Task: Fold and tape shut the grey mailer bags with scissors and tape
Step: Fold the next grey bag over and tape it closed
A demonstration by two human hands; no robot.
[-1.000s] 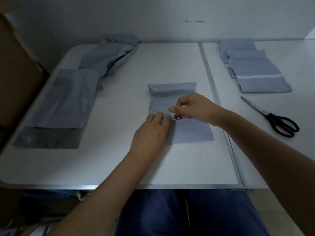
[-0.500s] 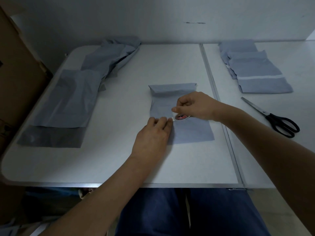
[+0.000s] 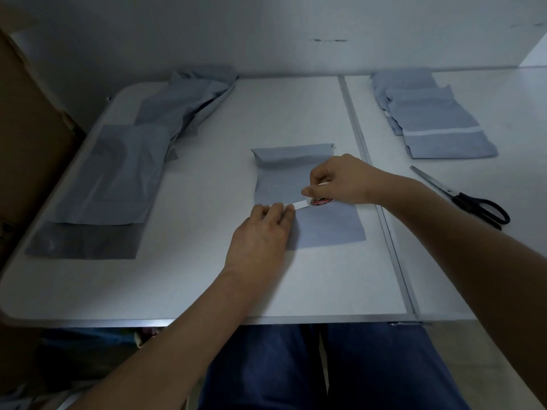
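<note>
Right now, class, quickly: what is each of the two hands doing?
Left hand: open, straight fingers pressing the tape end onto the grey bag.
Right hand: closed round the tape roll, holding it.

Right hand (image 3: 340,180) with the tape roll (image 3: 322,201) now farther right across the folded mailer bag (image 3: 307,199), clear of the left fingertips (image 3: 276,210). Short white strip of tape (image 3: 302,204) now drawn out between roll and fingertips, where before nearly touching.
</note>
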